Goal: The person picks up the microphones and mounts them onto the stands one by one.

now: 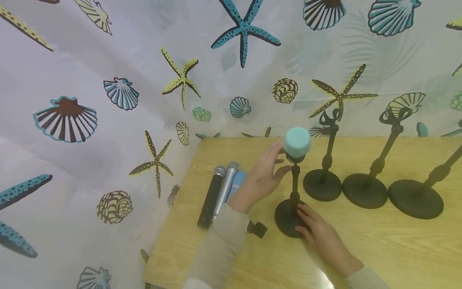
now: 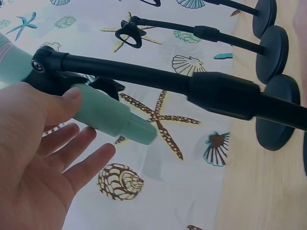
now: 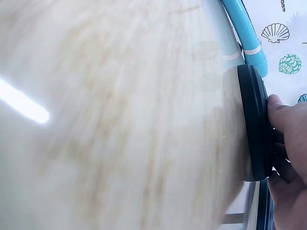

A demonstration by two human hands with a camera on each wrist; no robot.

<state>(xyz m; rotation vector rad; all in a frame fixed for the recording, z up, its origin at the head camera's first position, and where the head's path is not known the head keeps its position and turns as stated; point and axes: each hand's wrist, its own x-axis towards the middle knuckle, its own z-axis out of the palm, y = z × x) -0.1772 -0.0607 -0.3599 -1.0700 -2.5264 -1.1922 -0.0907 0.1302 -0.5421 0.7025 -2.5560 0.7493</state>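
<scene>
Teal microphone (image 1: 297, 142) in stand clip, left hand (image 1: 260, 176) thumb touching it, fingers loosely spread, right hand (image 1: 317, 232) fingers flat on stand base (image 1: 286, 218)

Even, bright, diffuse light filling head view; stands (image 1: 322, 176) casting only faint, soft shadows on table (image 1: 379, 249). White glare patch shining on table near bottom edge. Wide-angle lens bending curtain (image 1: 90, 120) and table edges outward. Left wrist view staying sharp on stand arm (image 2: 144, 74), hand (image 2: 33, 158) close and slightly soft. Right wrist view blurring heavily: wood grain smearing, bright glare streak glowing at left, base (image 3: 256, 124) rim only moderately clear.
</scene>
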